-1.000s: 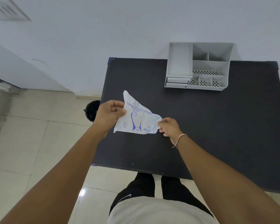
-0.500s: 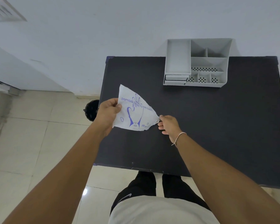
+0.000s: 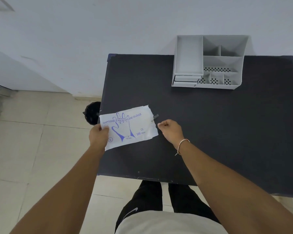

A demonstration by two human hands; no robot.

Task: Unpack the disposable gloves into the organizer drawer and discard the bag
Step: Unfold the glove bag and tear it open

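Black tabletop; grey organizer at far edge, drawers pushed in. Glove bag flat over near-left corner, left hand grip clamped on its left end. Right hand curled closed beside bag, holding nothing visible.

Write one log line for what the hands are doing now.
left hand: holds glove bag by its left edge | right hand: fist beside bag's torn end | organizer: far, untouched
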